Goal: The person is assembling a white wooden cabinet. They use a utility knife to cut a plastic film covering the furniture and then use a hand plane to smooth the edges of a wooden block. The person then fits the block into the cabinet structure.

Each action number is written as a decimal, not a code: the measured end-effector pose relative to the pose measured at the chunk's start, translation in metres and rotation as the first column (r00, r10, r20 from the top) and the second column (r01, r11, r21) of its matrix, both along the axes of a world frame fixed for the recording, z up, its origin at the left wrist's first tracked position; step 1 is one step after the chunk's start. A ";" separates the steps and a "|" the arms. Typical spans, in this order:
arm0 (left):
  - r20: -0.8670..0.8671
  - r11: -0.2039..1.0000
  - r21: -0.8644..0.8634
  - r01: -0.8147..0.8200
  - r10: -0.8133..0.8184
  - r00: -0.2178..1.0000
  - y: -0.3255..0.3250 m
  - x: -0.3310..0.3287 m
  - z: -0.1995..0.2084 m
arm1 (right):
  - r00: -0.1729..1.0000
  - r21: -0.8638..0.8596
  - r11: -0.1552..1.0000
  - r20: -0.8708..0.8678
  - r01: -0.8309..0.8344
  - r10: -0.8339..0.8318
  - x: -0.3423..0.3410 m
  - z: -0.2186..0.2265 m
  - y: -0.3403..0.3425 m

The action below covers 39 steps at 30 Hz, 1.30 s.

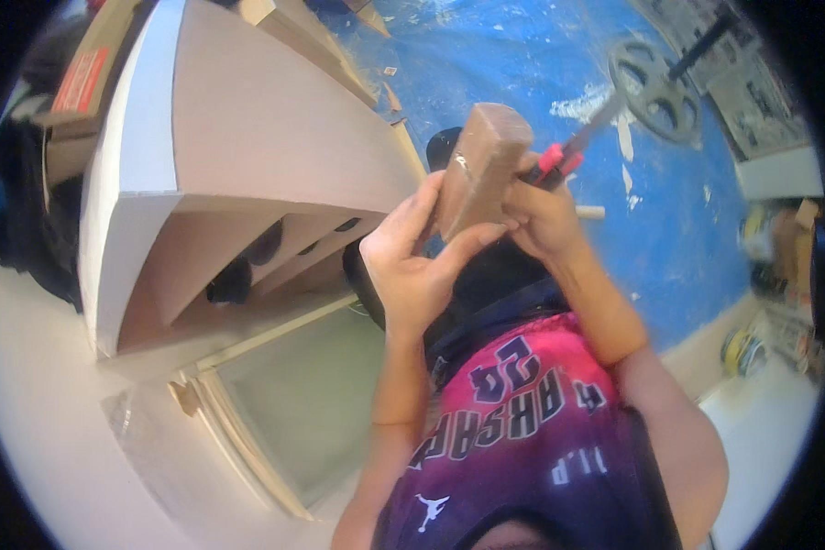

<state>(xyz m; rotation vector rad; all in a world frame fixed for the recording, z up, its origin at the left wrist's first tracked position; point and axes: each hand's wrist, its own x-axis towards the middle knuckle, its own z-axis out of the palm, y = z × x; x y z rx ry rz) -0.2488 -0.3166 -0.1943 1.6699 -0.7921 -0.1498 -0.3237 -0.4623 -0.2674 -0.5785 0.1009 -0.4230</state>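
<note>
In front of my body, my left hand point(411, 261) grips a brown rectangular block point(486, 165) with a shiny surface, like a film-wrapped pack. Its thumb lies along the near end and its fingers are on the left side. My right hand point(545, 218) is closed around a tool with a red-and-black handle point(555, 165). A long grey blade point(596, 124) points from it up and to the right, away from the block. The right fingers are close against the block's right side, partly hidden by it. Whether the tool is a knife or scissors I cannot tell.
A large pinkish-brown and white cabinet point(275, 110) with dark items in its compartments stands at the left. Blue sheeting point(697, 211) with white scraps covers the floor. A grey spoked wheel point(655, 90) is at the upper right. Tins point(742, 352) and boxes line the right edge.
</note>
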 end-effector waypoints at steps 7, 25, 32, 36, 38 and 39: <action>0.092 0.999 -0.038 0.027 -0.023 0.996 -0.002 -0.007 0.015 | 0.972 -0.205 0.950 0.044 0.237 -0.233 -0.014 0.014 0.008; -0.204 0.992 -0.106 0.071 -0.092 0.975 -0.008 -0.021 0.006 | 0.936 -0.153 0.925 0.100 0.349 -0.336 -0.013 0.002 0.012; 0.213 0.991 -0.026 -0.129 0.131 0.968 -0.010 -0.014 0.010 | 0.907 -0.209 0.891 -0.037 0.404 -0.420 -0.005 0.019 0.013; 0.247 0.989 -0.057 -0.139 0.149 0.957 -0.010 -0.012 0.011 | 0.964 -0.152 0.954 -0.026 0.258 -0.265 -0.011 0.007 0.002; 0.272 0.988 -0.038 -0.149 0.154 0.950 -0.010 -0.012 0.012 | 0.980 -0.156 0.970 -0.030 0.188 -0.195 -0.012 0.002 -0.001; 0.281 0.989 -0.021 -0.149 0.148 0.948 -0.008 -0.011 0.012 | 0.983 -0.175 0.969 -0.015 0.177 -0.182 -0.013 -0.002 -0.001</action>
